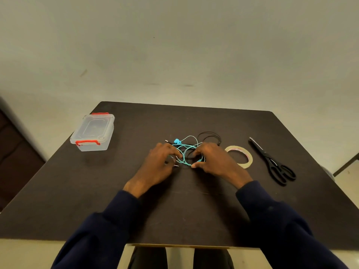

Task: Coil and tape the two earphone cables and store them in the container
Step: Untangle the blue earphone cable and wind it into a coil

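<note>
A teal earphone cable [186, 151] and a black earphone cable [209, 135] lie tangled together at the middle of the dark table [136, 200]. My left hand [159, 164] rests on the left side of the tangle, its curled fingertips on the teal loops and plugs. My right hand [211, 160] sits on the right side, fingers curled onto the teal cable. Whether either hand truly pinches a strand is hard to tell. A roll of clear tape [240, 156] lies just right of my right hand. The clear plastic container [92, 132] with red latches stands lidded at the far left.
Black scissors [272, 162] lie closed near the table's right edge, blades pointing away. A wall stands behind the table. Bare tabletop stretches between the container and the cables and along the near edge.
</note>
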A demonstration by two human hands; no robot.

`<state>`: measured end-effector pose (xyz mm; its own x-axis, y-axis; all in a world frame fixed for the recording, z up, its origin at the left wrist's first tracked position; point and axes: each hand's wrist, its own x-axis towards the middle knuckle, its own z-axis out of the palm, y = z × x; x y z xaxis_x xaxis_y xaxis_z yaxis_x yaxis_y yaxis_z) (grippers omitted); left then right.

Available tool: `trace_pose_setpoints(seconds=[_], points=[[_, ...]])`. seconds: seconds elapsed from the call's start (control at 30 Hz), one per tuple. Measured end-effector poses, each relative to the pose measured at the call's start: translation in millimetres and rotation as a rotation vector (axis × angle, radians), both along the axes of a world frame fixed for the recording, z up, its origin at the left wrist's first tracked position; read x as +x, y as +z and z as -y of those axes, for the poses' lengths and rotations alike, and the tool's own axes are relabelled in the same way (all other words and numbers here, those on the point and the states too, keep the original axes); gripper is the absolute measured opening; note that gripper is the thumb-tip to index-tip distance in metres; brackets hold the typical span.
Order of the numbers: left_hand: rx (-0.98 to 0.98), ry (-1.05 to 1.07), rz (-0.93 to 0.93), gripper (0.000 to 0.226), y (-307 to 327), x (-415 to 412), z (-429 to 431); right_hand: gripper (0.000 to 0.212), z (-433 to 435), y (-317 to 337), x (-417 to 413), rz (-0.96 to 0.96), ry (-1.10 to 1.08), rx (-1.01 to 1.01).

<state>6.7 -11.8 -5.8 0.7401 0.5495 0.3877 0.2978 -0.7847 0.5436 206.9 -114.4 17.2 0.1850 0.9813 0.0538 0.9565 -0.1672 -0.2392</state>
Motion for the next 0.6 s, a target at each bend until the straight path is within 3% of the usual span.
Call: trace_pose_setpoints(seconds=[0.1,0.23,0.4,0.6], points=[[-0.016,0.001,-0.097,0.025,-0.6,1.6,3.8,0.038,5.9,-2.3,-3.0,0.014,0.014,0.019],[0.043,0.087,0.011,0.035,-0.3,-8.4,6.1,0.018,13.9,-1.1,3.1,0.030,0.010,0.037],[0.047,0.103,-0.056,0.020,1.7,-14.4,7.0,0.011,15.1,-3.2,-1.8,0.008,0.008,0.139],[0.077,0.099,-0.165,0.012,2.7,-14.1,9.4,0.018,4.6,4.9,-18.5,-0.083,0.083,0.119]])
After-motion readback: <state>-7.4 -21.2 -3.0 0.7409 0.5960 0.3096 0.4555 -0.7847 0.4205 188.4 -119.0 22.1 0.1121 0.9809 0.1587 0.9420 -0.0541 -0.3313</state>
